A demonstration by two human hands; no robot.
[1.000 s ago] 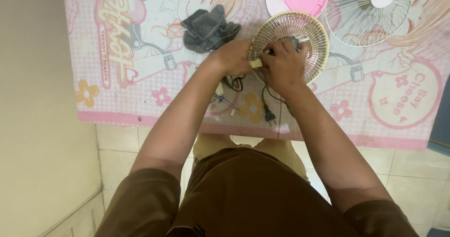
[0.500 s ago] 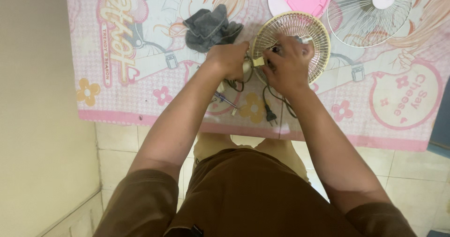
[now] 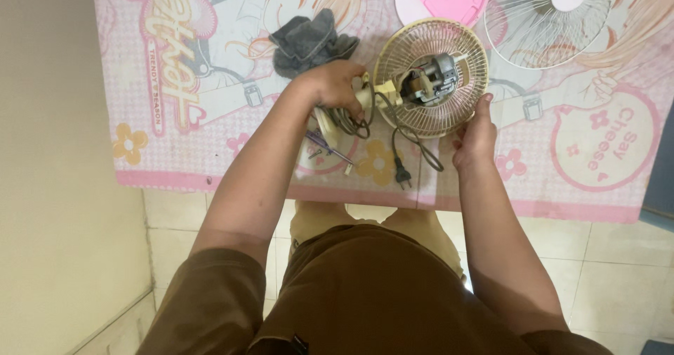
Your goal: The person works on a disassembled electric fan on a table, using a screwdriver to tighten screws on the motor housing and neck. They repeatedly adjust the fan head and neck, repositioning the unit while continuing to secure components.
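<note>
On the bench (image 3: pixel 210 165), the beige fan guard (image 3: pixel 430 77) with its bare motor (image 3: pixel 432 77) lies between both hands. At its nine o'clock the left hand (image 3: pixel 335 88) clasps the stand; at five o'clock the right hand (image 3: pixel 476 134), fingers loosely open, touches the rim.

No packages, labels, signs or screens (only a printed table cover (image 3: pixel 210 116))
</note>
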